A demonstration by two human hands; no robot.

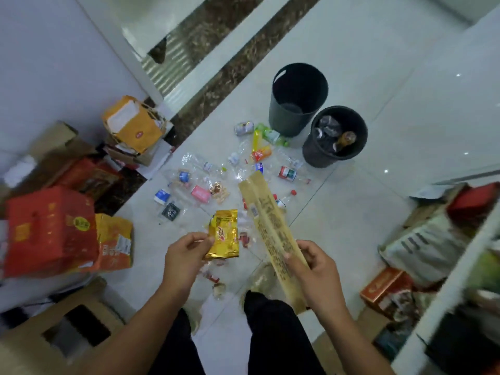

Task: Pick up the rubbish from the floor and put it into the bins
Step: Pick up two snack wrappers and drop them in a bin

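Note:
My left hand (184,259) pinches a shiny gold snack wrapper (224,234) by its left edge. My right hand (315,269) grips a long tan paper sleeve with printed text (266,220), held slanting up and away from me. Ahead on the white tiled floor lie several crushed clear plastic bottles and small packets (216,182). Two dark round bins stand beyond them: the left bin (281,119) looks nearly empty, the right bin (318,152) holds bottles.
A red carton (51,231) and an orange bag (116,242) stand at my left, with more cardboard boxes (132,123) against the wall. Boxes and bags (387,290) crowd the right under a white ledge. My legs and shoes are below.

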